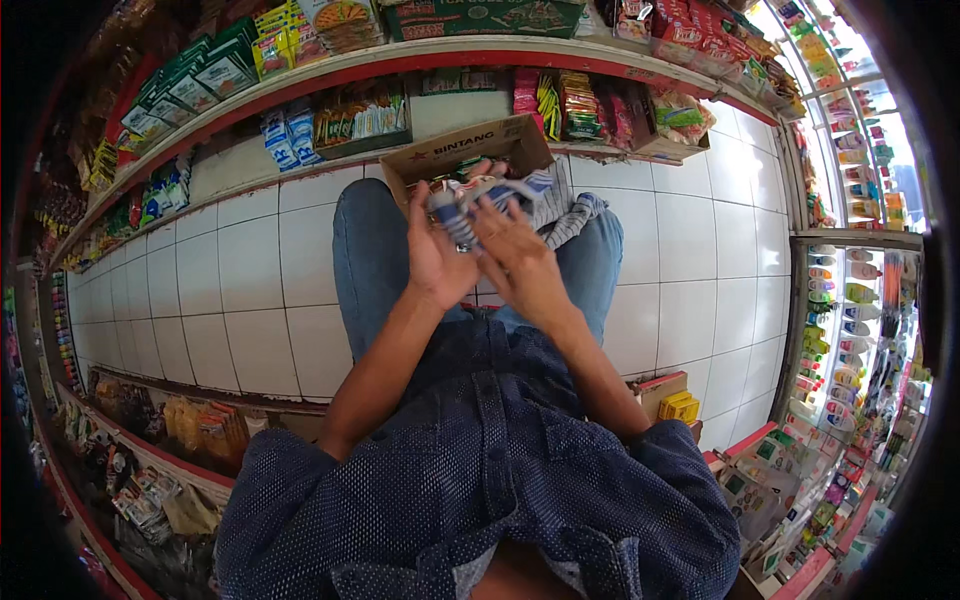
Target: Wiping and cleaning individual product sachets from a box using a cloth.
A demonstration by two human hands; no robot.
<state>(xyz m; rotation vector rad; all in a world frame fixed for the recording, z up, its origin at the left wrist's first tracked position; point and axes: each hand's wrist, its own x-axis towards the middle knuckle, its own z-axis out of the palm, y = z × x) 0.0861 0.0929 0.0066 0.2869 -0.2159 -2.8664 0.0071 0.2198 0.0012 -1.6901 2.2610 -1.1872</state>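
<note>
My left hand (pixel 436 259) is palm up between my knees, its thumb raised beside a bunched cloth. My right hand (pixel 521 251) presses the grey, white and blue striped cloth (pixel 534 187) towards the left palm. Under the cloth, a small shiny item shows near the left palm, too covered and blurred to identify. The cloth's loose end hangs over my right knee (pixel 600 247). Just beyond both hands stands an open cardboard box (pixel 469 146) with printed sides and small colourful packets inside.
A long shelf with a red and white edge (pixel 480 54) runs across ahead, bearing packaged goods. Below it, sachet boxes (pixel 364 120) stand on a low ledge. White floor tiles (pixel 240 270) lie around me. Bottles (pixel 840 352) fill the right-hand shelves; more goods (pixel 202 424) sit behind.
</note>
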